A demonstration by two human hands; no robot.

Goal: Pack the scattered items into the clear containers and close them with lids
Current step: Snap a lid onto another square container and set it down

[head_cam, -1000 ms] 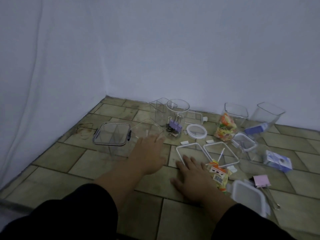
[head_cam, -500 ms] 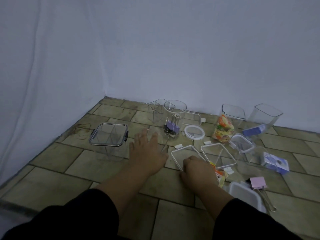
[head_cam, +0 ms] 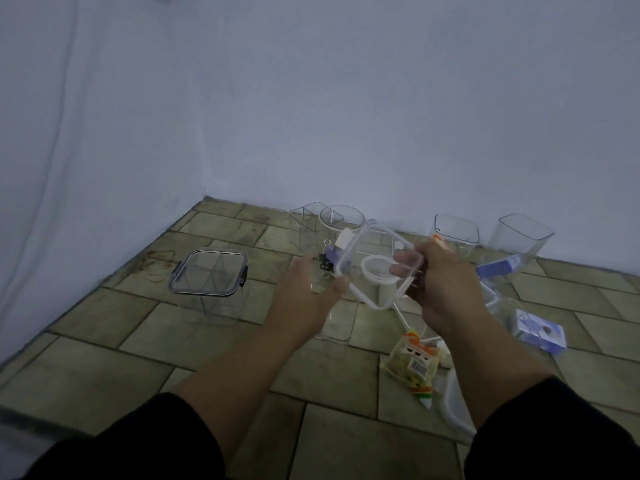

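Note:
My right hand [head_cam: 446, 285] grips a clear square lid with a white rim [head_cam: 353, 245] by its right corner and holds it tilted above the floor. My left hand [head_cam: 301, 299] reaches forward with straight fingers, its thumb close to the lid's lower left edge. Just below it stands a low clear container [head_cam: 337, 327]. A snack packet [head_cam: 414, 362] lies on the tiles near my right forearm. Behind the lid, binder clips [head_cam: 329, 261] sit in a round clear container [head_cam: 341, 220].
A lidded, divided clear box [head_cam: 207, 271] stands at the left. Open clear containers [head_cam: 455, 230] [head_cam: 523, 237] line the back wall, one holding a purple box [head_cam: 498, 268]. A white ring lid [head_cam: 377, 271], a purple-white box [head_cam: 540, 332] and a white lid [head_cam: 453, 407] lie around.
My right hand has picked the square lid up from the floor and raised it toward the middle. My left hand has shifted slightly right, beside the lid.

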